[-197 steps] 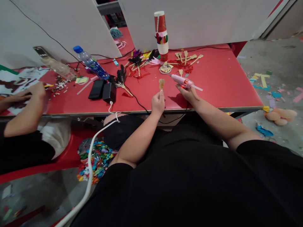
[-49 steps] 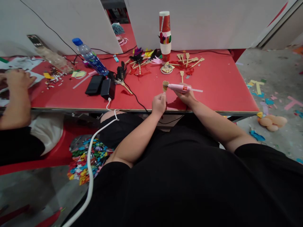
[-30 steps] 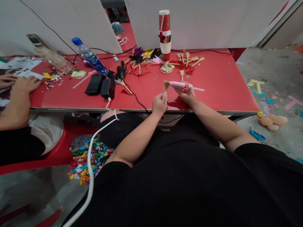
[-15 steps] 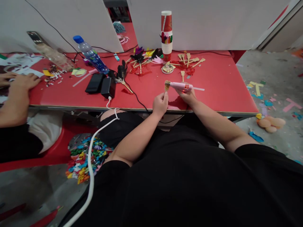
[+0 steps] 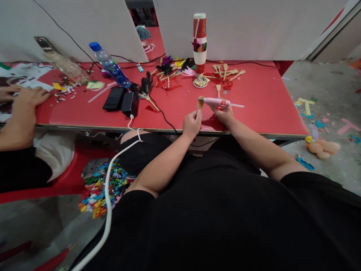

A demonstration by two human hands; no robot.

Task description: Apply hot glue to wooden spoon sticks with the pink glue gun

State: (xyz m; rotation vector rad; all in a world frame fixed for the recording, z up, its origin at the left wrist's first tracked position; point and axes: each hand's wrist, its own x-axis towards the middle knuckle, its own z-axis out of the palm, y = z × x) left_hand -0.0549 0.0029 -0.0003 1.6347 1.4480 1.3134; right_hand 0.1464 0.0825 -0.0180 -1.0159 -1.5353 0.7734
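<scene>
White panels [image 5: 248, 30] back a red table [image 5: 262, 109]; left hand [image 5: 192, 124] holds a stick [image 5: 200, 102], right hand [image 5: 225, 115] a glue gun [image 5: 213, 102].

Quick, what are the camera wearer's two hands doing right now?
Left hand: closed, holding a wooden stick.
Right hand: closed, holding a pink glue gun.

The glue gun [image 5: 214, 102] looks plastic, the held stick [image 5: 200, 105] wooden.
</scene>
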